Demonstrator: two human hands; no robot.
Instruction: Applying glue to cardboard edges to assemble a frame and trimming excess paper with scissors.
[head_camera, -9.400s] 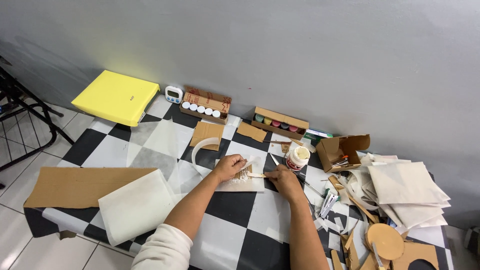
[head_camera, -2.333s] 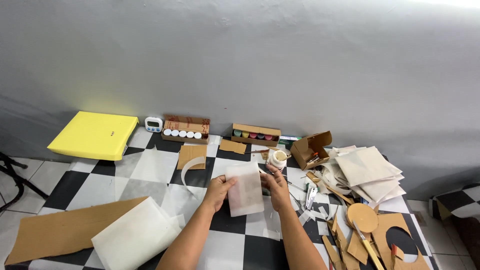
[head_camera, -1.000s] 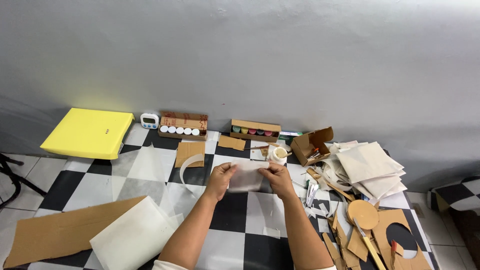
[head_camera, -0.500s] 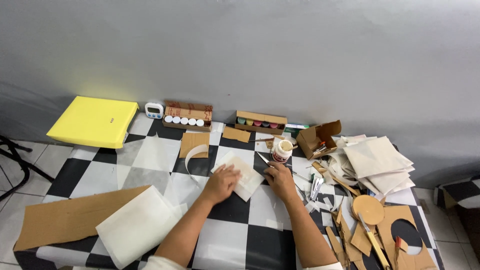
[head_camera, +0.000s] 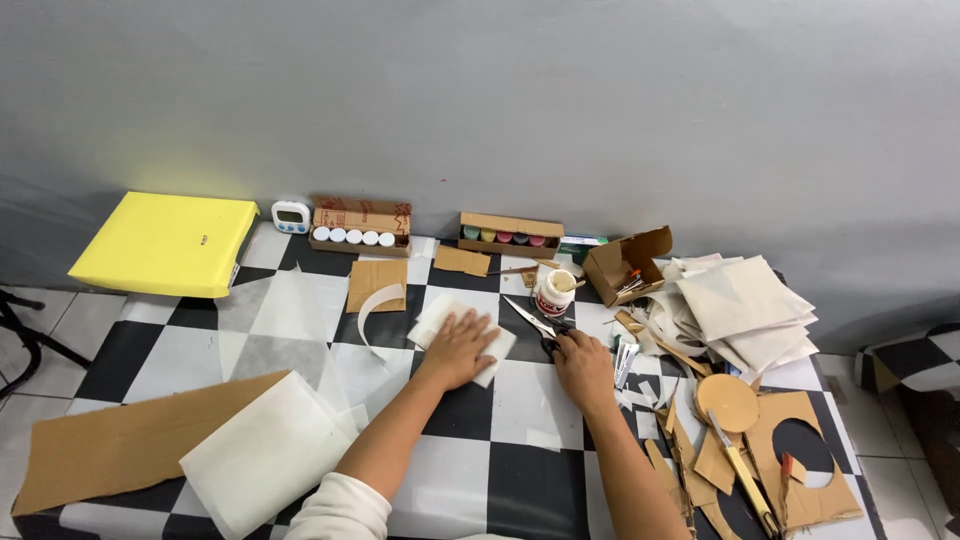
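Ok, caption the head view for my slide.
Left hand flat on folded white sheet; right hand touching black-handled scissors.

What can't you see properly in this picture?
Head view only:
- White sheet: its middle is covered by the left hand.
- Scissors: the handles lie under the right hand.
- Small open box: contents too small to tell.
- Cardboard sheet: lower corner cut off by the bottom edge.
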